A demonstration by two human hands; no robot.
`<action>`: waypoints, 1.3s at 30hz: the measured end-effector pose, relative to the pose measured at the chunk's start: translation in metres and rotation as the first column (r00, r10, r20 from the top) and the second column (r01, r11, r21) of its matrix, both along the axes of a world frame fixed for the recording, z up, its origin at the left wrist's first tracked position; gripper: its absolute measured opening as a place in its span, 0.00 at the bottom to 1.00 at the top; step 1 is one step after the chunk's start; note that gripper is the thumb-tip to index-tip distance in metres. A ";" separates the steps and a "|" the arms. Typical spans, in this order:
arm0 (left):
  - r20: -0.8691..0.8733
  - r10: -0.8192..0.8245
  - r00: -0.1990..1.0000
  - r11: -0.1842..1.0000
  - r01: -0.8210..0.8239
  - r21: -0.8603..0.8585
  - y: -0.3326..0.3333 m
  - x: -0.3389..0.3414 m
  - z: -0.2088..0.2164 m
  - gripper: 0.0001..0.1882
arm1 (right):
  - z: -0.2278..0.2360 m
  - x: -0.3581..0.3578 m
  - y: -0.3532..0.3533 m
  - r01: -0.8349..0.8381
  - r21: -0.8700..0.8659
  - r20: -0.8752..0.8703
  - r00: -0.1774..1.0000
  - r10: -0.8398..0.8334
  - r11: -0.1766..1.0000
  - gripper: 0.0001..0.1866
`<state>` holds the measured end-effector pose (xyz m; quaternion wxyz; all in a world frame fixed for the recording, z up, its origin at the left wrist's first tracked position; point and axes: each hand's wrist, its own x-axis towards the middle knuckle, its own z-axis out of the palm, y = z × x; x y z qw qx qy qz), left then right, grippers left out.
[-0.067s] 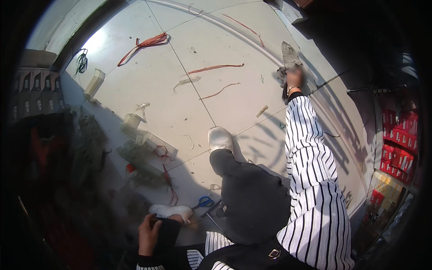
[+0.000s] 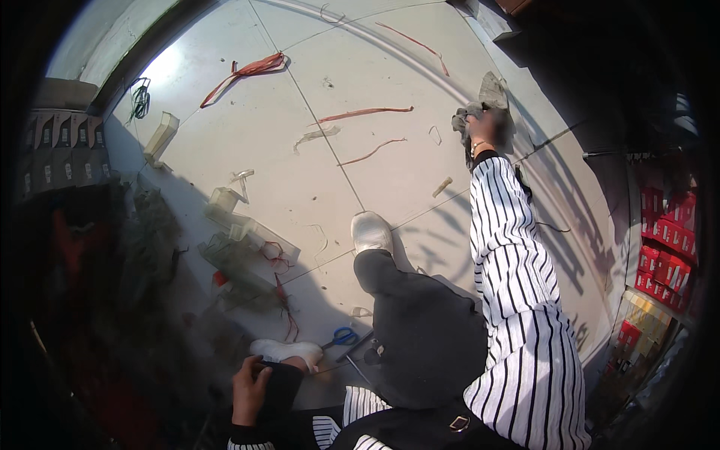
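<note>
Since a moment ago nothing has shifted: my right hand (image 2: 487,129) still grips the grey rag (image 2: 480,105) at the floor's (image 2: 315,165) far edge, my left hand (image 2: 250,390) half-curled, empty, on my ankle.

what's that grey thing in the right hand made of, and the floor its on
The grey thing under the right hand looks like soft cloth: crumpled, limp, matte. The floor looks like smooth pale stone or ceramic tile: straight seams, strong sun glare.
</note>
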<state>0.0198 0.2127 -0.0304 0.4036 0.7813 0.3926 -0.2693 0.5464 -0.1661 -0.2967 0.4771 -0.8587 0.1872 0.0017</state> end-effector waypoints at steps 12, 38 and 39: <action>0.121 -0.041 0.992 0.999 0.037 0.032 -0.003 0.019 -0.004 0.16 | 0.143 -0.153 0.313 -0.602 0.756 0.295 0.665 0.686 0.258 0.17; 0.901 0.363 0.238 0.932 -0.102 -0.348 0.044 0.032 0.068 0.13 | 0.384 -0.261 0.296 -0.965 -0.016 0.706 0.175 0.687 0.263 0.12; 0.895 0.350 0.277 0.926 -0.243 -0.287 0.046 0.028 0.075 0.12 | 0.388 -0.247 0.290 -0.971 0.206 0.619 0.225 0.753 0.121 0.10</action>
